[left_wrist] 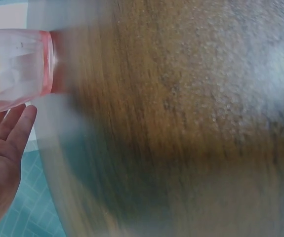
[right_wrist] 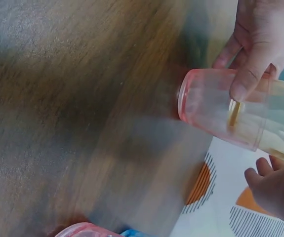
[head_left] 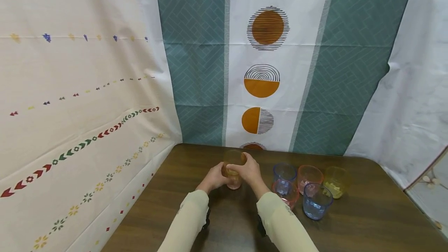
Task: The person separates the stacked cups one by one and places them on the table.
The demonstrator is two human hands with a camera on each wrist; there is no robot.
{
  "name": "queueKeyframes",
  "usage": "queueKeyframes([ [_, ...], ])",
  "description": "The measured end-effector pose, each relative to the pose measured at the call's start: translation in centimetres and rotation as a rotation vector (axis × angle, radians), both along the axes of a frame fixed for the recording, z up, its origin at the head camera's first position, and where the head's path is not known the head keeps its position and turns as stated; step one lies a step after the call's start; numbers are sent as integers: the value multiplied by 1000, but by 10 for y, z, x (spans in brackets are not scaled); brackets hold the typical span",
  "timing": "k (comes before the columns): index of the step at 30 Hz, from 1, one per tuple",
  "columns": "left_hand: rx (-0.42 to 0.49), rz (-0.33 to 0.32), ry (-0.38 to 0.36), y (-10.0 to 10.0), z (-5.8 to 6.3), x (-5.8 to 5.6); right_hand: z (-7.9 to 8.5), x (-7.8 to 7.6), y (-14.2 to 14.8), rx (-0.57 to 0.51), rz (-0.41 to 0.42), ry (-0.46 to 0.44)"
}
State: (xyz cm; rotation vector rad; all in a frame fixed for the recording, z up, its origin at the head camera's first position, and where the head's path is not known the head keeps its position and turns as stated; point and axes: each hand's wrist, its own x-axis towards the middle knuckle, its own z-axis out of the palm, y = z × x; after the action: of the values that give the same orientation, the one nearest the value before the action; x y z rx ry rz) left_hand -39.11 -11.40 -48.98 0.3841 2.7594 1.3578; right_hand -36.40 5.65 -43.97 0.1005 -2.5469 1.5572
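A clear yellow plastic cup [head_left: 232, 156] is seated inside a clear pink cup [head_left: 234, 185], both upright near the table's far side. From the left, my left hand [head_left: 214, 177] grips the pink cup, its thumb across the wall in the right wrist view and its fingers behind. My right hand [head_left: 249, 171] holds the yellow cup from the right, above the pink one. In the right wrist view, the yellow cup's lower end [right_wrist: 234, 114] shows through the pink wall. The pink cup's base [left_wrist: 48, 63] is close to the tabletop; whether it touches, I cannot tell.
To the right stand several tumblers close together: a blue one [head_left: 284, 171] and a pink one [head_left: 310, 178] behind, a yellow one [head_left: 336, 182], and a pink one [head_left: 285, 194] and a blue one [head_left: 317, 202] nearer. Patterned cloths hang behind the brown table [head_left: 371, 213].
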Motion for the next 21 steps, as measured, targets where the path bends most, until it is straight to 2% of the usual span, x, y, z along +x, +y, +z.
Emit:
queueKeyframes([
  [5,8,3,-22,0,1,1,5,2,0,-53,0,18],
  [13,20,-12,-4,-2,2,2,15,4,2,-88,-4,18],
  [21,11,-32,-13,0,4,2,25,6,6,-71,-15,55],
])
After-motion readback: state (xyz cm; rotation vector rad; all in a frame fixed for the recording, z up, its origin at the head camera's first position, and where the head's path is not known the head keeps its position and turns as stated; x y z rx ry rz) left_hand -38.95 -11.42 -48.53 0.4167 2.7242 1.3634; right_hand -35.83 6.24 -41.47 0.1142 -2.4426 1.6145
